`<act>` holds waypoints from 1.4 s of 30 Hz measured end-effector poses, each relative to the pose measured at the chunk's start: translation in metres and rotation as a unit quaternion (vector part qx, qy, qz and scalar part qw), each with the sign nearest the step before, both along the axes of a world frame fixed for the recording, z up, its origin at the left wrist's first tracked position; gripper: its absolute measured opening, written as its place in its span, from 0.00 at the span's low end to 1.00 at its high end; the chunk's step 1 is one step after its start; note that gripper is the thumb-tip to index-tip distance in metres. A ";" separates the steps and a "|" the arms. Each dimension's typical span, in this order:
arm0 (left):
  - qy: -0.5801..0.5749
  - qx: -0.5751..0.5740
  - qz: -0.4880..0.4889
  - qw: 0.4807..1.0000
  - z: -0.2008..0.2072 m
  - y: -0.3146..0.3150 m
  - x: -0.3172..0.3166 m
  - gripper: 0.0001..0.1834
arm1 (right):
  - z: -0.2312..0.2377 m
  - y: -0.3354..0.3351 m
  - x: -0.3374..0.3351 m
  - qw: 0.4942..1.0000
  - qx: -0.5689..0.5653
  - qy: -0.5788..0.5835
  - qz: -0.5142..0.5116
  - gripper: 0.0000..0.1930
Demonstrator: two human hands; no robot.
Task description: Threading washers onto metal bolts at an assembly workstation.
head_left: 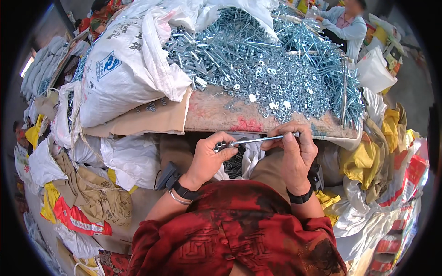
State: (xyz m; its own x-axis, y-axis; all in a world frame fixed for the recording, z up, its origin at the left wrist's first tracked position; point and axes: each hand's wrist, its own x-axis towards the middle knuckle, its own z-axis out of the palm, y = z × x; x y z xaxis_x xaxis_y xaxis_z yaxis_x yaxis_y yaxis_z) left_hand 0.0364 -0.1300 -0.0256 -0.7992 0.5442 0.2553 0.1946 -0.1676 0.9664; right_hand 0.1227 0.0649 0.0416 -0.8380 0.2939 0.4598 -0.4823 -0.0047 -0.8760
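Observation:
A long, thin metal bolt (258, 139) lies level between my hands, just in front of the table's near edge. My right hand (297, 154) pinches its right end between thumb and fingers. My left hand (206, 157) is closed around several short metal sleeves (220, 146), their round open ends showing. The bolt's left end meets the left thumb and fingertips, where a small piece is too small to tell. Beyond my hands, loose washers (281, 85) are spread over the tabletop (214, 106), with a heap of long bolts (221, 46) behind them.
A full white woven sack (119, 78) stands on cardboard (152, 115) at the left of the table. Between my knees sits a white bag (251, 156) with dark metal pieces. Yellow bags (366, 161) and other sacks crowd both sides. Another person (345, 27) sits at the far right.

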 end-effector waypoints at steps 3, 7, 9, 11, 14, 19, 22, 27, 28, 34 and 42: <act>0.159 -0.057 -0.007 0.986 -0.005 -0.006 -0.009 0.11 | -0.005 0.004 -0.007 0.996 -0.006 -0.089 0.025 0.09; -0.290 0.103 -0.045 0.951 0.026 -0.022 -0.011 0.08 | -0.025 0.014 -0.016 0.982 -0.064 -0.158 0.078 0.13; -0.334 0.263 -0.001 0.905 0.019 -0.025 -0.019 0.08 | -0.027 0.012 -0.014 0.976 -0.079 -0.185 0.084 0.15; -0.362 0.289 -0.014 0.886 0.013 -0.028 -0.026 0.08 | -0.028 0.014 -0.014 0.946 -0.006 -0.223 0.236 0.15; -0.434 0.237 -0.005 0.869 0.009 -0.005 -0.013 0.08 | -0.036 -0.010 -0.035 0.932 0.103 -0.244 0.246 0.15; -0.450 0.169 -0.034 0.876 -0.008 -0.012 -0.007 0.08 | -0.053 -0.019 -0.051 0.908 0.194 -0.272 0.251 0.12; -0.381 0.132 -0.027 0.915 -0.009 -0.018 -0.012 0.08 | -0.048 0.013 -0.060 0.937 0.287 -0.199 -0.025 0.06; -0.319 0.106 -0.061 0.940 -0.013 -0.020 -0.014 0.11 | -0.055 0.046 -0.101 0.824 0.513 -0.164 -0.176 0.04; -0.316 0.097 -0.069 0.941 -0.013 -0.020 -0.015 0.12 | -0.058 0.046 -0.104 0.785 0.573 -0.165 -0.168 0.03; -0.281 0.056 0.020 0.958 -0.005 -0.029 -0.021 0.12 | -0.053 0.035 -0.112 0.734 0.637 -0.178 -0.155 0.06; -0.160 -0.072 0.015 0.984 -0.003 -0.042 -0.024 0.08 | -0.058 0.003 -0.136 0.738 0.650 -0.159 -0.083 0.06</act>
